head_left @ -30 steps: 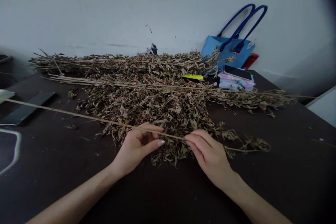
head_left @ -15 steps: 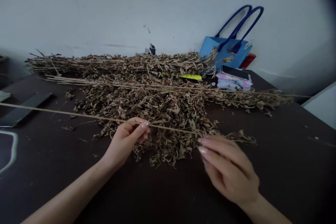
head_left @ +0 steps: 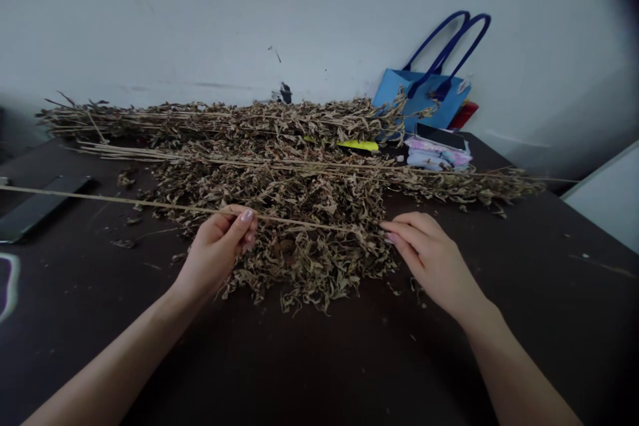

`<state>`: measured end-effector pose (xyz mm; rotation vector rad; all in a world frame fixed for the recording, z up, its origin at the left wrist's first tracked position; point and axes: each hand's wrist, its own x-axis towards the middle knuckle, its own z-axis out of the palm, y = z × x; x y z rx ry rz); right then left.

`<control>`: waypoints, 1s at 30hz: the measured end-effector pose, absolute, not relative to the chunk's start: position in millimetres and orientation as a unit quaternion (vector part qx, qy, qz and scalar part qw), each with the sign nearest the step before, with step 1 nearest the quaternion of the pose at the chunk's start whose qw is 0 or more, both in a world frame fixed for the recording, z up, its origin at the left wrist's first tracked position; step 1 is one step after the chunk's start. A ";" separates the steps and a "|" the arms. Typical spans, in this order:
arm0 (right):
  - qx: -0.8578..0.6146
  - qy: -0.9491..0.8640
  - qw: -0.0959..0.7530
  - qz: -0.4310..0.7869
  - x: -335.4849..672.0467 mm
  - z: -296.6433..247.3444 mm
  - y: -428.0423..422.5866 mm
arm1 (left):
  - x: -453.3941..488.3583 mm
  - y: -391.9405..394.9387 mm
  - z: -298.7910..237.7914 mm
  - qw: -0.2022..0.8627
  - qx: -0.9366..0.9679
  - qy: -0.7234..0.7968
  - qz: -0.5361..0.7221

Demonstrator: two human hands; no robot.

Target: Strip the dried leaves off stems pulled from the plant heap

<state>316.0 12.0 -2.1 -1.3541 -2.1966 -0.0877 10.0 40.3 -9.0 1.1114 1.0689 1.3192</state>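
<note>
My left hand [head_left: 218, 249] pinches a long thin dried stem [head_left: 120, 200] that runs from the far left edge across to the middle. My right hand [head_left: 429, 256] is closed at the stem's right end, fingertips together against the leaf pile; what sits between them is hidden. Under and behind both hands lies a big heap of dried brown leaves [head_left: 294, 219] on the dark table [head_left: 319, 359]. Behind the heap lie bundles of dried leafy stalks [head_left: 224, 120] stretched left to right.
A blue bag with dark handles [head_left: 424, 96] leans on the white wall at the back right, a phone on a pale cloth [head_left: 439, 150] in front of it. A yellow object [head_left: 359, 145] pokes out of the stalks. A dark flat slab [head_left: 34, 208] lies at left.
The stem's leafy right tip is gone from view; the stem looks bare now. Both hands have moved up and away from me, the left sliding leftwards along the stem, the right back against the pile.
</note>
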 end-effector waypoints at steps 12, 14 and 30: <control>-0.467 -0.838 0.283 -0.009 300.4 -3.2 6.8 | 9.3 38.8 -6.5 0.565 0.433 0.408 0.572; -0.456 -0.841 0.291 -0.016 293.2 -4.0 3.8 | 13.3 33.7 -4.6 0.553 0.458 0.429 0.549; -0.450 -0.833 0.310 -0.091 255.0 -11.4 -16.2 | 32.0 10.6 -14.2 0.540 0.574 0.477 0.390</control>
